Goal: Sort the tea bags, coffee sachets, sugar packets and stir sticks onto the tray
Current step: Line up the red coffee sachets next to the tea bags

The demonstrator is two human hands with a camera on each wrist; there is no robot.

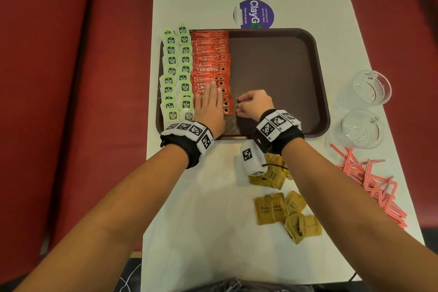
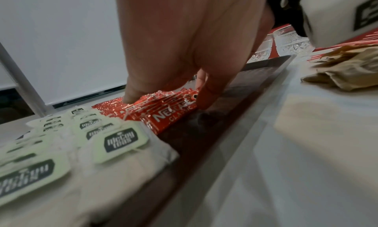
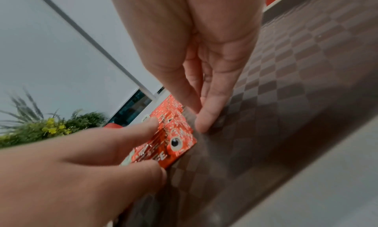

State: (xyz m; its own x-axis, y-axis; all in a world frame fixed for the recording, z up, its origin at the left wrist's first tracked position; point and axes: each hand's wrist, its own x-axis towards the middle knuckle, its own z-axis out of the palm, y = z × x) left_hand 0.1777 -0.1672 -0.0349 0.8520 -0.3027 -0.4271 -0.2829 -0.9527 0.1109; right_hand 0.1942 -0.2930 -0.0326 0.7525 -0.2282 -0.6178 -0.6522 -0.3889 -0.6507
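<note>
A brown tray point(image 1: 272, 66) holds two columns of green tea bags point(image 1: 176, 73) along its left side. Beside them lies a column of overlapping red coffee sachets point(image 1: 209, 59). My left hand point(image 1: 209, 104) lies flat on the nearest sachets point(image 2: 171, 115), fingers straight and pressing down. Just to their right, my right hand point(image 1: 254, 104) is on the bare tray floor. Its fingertips point(image 3: 204, 123) touch the tray against the right edge of the sachets point(image 3: 175, 143) and hold nothing. Brown sugar packets point(image 1: 282, 211) lie on the table in front of the tray. Red-striped stir sticks point(image 1: 369, 180) are heaped at the right.
Two clear glass cups point(image 1: 371, 87) point(image 1: 360, 128) stand right of the tray, near the table's edge. A purple round sticker point(image 1: 256, 14) sits behind the tray. More sugar packets point(image 1: 270, 178) lie under my right wrist. Red seating point(image 1: 71, 78) flanks the white table.
</note>
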